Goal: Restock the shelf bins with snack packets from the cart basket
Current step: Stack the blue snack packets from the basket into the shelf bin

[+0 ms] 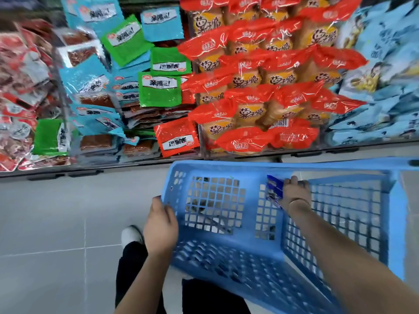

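both hands at the blue basket (226, 266), below the stocked shelf bins (294, 152).
the left hand (159, 225) grips the basket's left rim, fingers curled over the edge. the right hand (294, 193) reaches inside and grasps a dark blue packet (274, 189) near the basket's far wall. the bins hold red-orange packets (249, 87) in the middle, green and teal packets (158, 87) to their left and pale blue packets (385, 91) to their right.

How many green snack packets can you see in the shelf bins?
4 green packets: upper one, upside-down one, one beneath it, sideways one lower left. More may lie buried.
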A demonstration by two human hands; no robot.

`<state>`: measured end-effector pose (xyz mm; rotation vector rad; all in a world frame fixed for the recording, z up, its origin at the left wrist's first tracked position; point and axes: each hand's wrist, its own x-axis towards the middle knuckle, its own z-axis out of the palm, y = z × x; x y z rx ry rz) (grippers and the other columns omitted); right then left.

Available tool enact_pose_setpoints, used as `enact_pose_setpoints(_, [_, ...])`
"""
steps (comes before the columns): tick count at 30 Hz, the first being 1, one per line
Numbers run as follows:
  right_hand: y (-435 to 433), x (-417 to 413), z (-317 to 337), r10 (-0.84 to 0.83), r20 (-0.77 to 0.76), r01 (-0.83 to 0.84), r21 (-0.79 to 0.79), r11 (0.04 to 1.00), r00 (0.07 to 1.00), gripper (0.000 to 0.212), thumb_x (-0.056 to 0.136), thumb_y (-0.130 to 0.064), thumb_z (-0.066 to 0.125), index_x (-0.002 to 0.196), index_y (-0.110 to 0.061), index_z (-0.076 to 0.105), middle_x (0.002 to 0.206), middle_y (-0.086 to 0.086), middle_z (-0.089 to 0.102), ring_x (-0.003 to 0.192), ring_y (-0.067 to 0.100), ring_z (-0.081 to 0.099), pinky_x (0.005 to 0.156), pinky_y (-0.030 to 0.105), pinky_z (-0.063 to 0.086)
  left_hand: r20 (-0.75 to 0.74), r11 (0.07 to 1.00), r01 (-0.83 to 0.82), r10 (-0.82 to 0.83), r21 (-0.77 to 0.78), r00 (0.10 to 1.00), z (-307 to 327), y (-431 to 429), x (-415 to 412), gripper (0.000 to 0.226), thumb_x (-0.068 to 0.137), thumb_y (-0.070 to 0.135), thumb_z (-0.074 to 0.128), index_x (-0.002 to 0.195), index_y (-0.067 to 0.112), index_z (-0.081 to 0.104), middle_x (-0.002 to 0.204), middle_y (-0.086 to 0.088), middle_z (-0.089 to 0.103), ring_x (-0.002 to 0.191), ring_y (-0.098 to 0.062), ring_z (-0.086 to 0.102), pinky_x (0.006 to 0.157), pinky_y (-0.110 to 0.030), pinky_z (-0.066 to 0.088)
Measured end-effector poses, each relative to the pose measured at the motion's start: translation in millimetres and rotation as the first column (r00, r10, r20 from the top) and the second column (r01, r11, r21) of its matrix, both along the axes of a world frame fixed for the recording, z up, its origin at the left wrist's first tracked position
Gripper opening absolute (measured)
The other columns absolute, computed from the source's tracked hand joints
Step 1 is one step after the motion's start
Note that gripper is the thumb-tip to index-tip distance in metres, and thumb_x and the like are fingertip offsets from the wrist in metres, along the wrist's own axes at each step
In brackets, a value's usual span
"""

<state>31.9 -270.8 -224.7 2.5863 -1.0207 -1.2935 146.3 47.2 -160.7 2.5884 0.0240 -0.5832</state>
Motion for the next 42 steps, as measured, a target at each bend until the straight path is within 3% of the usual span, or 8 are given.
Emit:
enact_pose_setpoints(4, [12.2, 8.4, 42.6, -0.237, 0.099, 0.217, 0.173, 0.961, 0.967, 0.056, 0.077, -0.04, 0.067, 0.121, -0.012, 0.044, 0.121, 0.005, 0.041, 0.101, 0.022, 0.055, 0.087, 0.032, 0.047, -0.186, 0.998, -0.013, 0.001, -0.067, 0.983, 14.9, 0.7, 7.9, 0.008, 0.099, 0.016, 0.037, 0.091, 0.016, 0.032, 0.079, -0.004, 0.05, 0.074, -0.034, 0.054, 0.062, -0.038, 0.041])
enact_pose_setpoints(11, [83.0, 35.1, 163.0, -0.737, 0.229, 0.442, 0.675, 0.591, 0.635, 0.035, 0.073, -0.022, 0.079, 0.096, -0.009, 0.055, 0.11, 0.016, 0.057, 0.089, 0.023, 0.057, 0.075, 0.025, 0.043, -0.38, 0.983, -0.025, -0.047, -0.183, 0.924, 95.4, 7.7, 32.2, 0.029, 0.096, 0.013, 0.048, 0.123, 0.005, 0.049, 0.12, -0.014, 0.056, 0.106, -0.034, 0.057, 0.089, -0.038, 0.047])
enact_pose_setpoints(18, [203.3, 84.3, 275.3, -0.894, 0.176, 0.303, 0.899, 0.317, 0.413, 0.03, 0.08, -0.013, 0.072, 0.08, -0.027, 0.045, 0.067, -0.023, 0.05, 0.049, -0.015, 0.049, 0.045, -0.003, 0.035, -0.518, 0.847, -0.104, -0.218, -0.522, 0.827, 194.1, 41.3, 51.2, 0.023, 0.088, 0.027, 0.066, 0.108, 0.017, 0.059, 0.093, 0.006, 0.063, 0.082, 0.001, 0.062, 0.067, -0.01, 0.044])
enact_pose_setpoints(22, [275.3, 114.6, 302.5, -0.927, 0.169, 0.241, 0.936, 0.258, 0.335, 0.023, 0.092, -0.024, 0.056, 0.112, -0.014, 0.053, 0.103, 0.007, 0.065, 0.083, 0.008, 0.062, 0.062, 0.017, 0.047, -0.478, 0.783, -0.117, -0.247, -0.611, 0.843, 222.4, 102.1, 88.4, 0.028, 0.084, 0.009, 0.07, 0.11, 0.012, 0.058, 0.104, -0.006, 0.07, 0.08, -0.001, 0.066, 0.072, -0.012, 0.051])
enact_pose_setpoints(26, [336.5, 143.1, 310.3, -0.993, -0.031, 0.157, 0.988, -0.013, 0.113, 0.017, 0.094, -0.018, 0.051, 0.108, -0.011, 0.056, 0.081, -0.001, 0.071, 0.067, 0.01, 0.065, 0.057, 0.022, 0.051, -0.504, 0.672, -0.266, -0.184, -0.691, 0.844, 242.0, 167.1, 127.7, 0.028, 0.084, -0.002, 0.067, 0.107, 0.013, 0.058, 0.092, 0.001, 0.073, 0.075, -0.006, 0.069, 0.063, -0.017, 0.053])
enact_pose_setpoints(31, [383.4, 180.0, 313.3, -0.971, -0.223, 0.043, 0.973, -0.227, -0.091, 0.015, 0.092, -0.014, 0.056, 0.106, -0.018, 0.055, 0.096, 0.008, 0.067, 0.069, 0.02, 0.068, 0.07, 0.037, 0.051, -0.558, 0.529, -0.457, -0.037, -0.715, 0.829, 248.6, 235.6, 166.6, 0.03, 0.087, -0.002, 0.061, 0.114, 0.011, 0.058, 0.1, -0.007, 0.074, 0.089, -0.026, 0.069, 0.086, -0.04, 0.053])
enact_pose_setpoints(37, [400.3, 218.8, 317.0, -0.968, -0.251, 0.004, 0.968, -0.251, 0.007, 0.024, 0.087, -0.001, 0.055, 0.106, -0.015, 0.056, 0.084, 0.004, 0.072, 0.073, 0.018, 0.069, 0.068, 0.035, 0.056, -0.63, 0.453, -0.604, 0.111, -0.656, 0.768, 241.8, 279.3, 203.3, 0.021, 0.092, 0.003, 0.053, 0.101, 0.022, 0.057, 0.082, 0.0, 0.074, 0.064, -0.015, 0.071, 0.054, -0.027, 0.053])
enact_pose_setpoints(42, [389.2, 263.8, 320.4, -0.992, -0.076, 0.034, 0.997, -0.073, 0.102, 0.042, 0.082, 0.011, 0.059, 0.112, -0.016, 0.052, 0.106, 0.01, 0.065, 0.086, 0.023, 0.066, 0.068, 0.031, 0.057, -0.612, 0.447, -0.587, 0.106, -0.675, 0.784, 251.2, 282.7, 243.5, 0.028, 0.091, 0.0, 0.05, 0.115, 0.015, 0.053, 0.095, -0.007, 0.072, 0.078, -0.022, 0.068, 0.069, -0.035, 0.053])
